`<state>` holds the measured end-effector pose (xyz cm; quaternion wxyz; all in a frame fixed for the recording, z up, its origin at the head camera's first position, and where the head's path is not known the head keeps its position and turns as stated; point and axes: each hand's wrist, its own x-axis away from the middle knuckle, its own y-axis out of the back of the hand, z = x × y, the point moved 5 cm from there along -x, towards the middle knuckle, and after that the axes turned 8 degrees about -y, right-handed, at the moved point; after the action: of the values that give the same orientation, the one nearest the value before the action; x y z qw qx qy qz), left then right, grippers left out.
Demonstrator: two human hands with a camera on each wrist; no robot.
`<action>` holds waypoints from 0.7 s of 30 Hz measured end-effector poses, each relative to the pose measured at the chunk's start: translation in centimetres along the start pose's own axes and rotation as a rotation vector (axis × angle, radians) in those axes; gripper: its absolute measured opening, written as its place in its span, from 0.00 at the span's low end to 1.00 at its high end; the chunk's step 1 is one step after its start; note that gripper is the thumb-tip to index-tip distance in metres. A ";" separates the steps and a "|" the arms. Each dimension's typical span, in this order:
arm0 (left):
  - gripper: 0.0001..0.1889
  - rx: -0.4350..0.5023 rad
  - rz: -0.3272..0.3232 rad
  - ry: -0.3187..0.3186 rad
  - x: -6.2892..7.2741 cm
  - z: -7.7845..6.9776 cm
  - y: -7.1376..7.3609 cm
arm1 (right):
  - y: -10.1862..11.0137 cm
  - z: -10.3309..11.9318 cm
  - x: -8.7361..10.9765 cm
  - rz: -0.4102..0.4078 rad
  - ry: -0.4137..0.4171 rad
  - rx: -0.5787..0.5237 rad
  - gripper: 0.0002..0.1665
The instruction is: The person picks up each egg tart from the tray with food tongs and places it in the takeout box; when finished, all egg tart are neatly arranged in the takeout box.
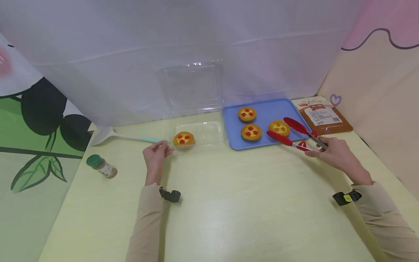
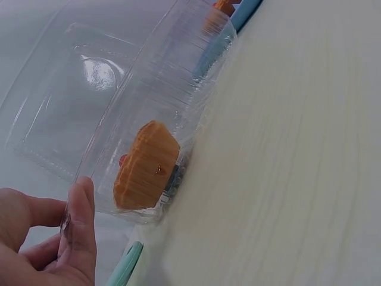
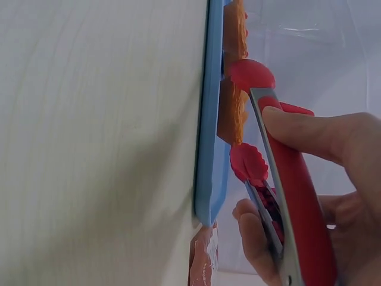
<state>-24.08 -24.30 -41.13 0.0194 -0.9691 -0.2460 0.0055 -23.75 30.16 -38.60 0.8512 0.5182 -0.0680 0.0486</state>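
My left hand pinches the left edge of a clear plastic box, whose lid stands raised behind it. Inside the box, near that hand, is one tart with red toppings; the left wrist view shows it from the side, tilted. Red-tipped tongs are held in my right hand, thumb on one arm and fingers on the other. Their spread tips straddle a plain yellow tart on the blue tray. Two red-topped tarts lie left of it.
A spatula with a mint handle lies left of the box. The green-capped seasoning bottle lies at the table's left. A brown food packet sits right of the tray. White cloth hangs behind the table.
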 end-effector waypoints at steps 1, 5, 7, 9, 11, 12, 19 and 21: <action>0.16 0.001 0.002 0.000 0.0 0.0 0.0 | 0.0 0.1 0.0 -0.001 -0.001 0.001 0.46; 0.16 -0.001 0.000 0.009 0.0 -0.1 -0.1 | 0.0 0.5 -0.1 -0.023 0.012 0.008 0.40; 0.16 -0.011 0.002 0.017 0.1 -0.1 -0.1 | 0.0 0.7 -0.1 -0.034 0.018 0.005 0.39; 0.16 -0.022 0.002 0.027 0.1 0.0 -0.1 | 0.0 0.8 -0.1 -0.041 0.020 0.001 0.40; 0.16 -0.032 0.005 0.031 0.1 0.0 -0.1 | 0.0 0.9 -0.1 -0.044 0.021 -0.005 0.39; 0.16 -0.035 0.006 0.031 0.1 0.0 -0.1 | -0.1 0.9 -0.1 -0.043 0.021 -0.008 0.38; 0.15 -0.035 0.006 0.028 -0.1 0.0 0.0 | -0.1 1.2 -0.1 -0.041 0.012 -0.004 0.42; 0.15 -0.040 0.003 0.029 -0.1 0.0 0.0 | -0.1 1.2 0.0 -0.043 0.008 0.005 0.46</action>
<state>-24.15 -24.35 -41.17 0.0036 -0.9696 -0.2443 -0.0135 -23.84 29.05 -38.18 0.8509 0.5216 -0.0532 0.0327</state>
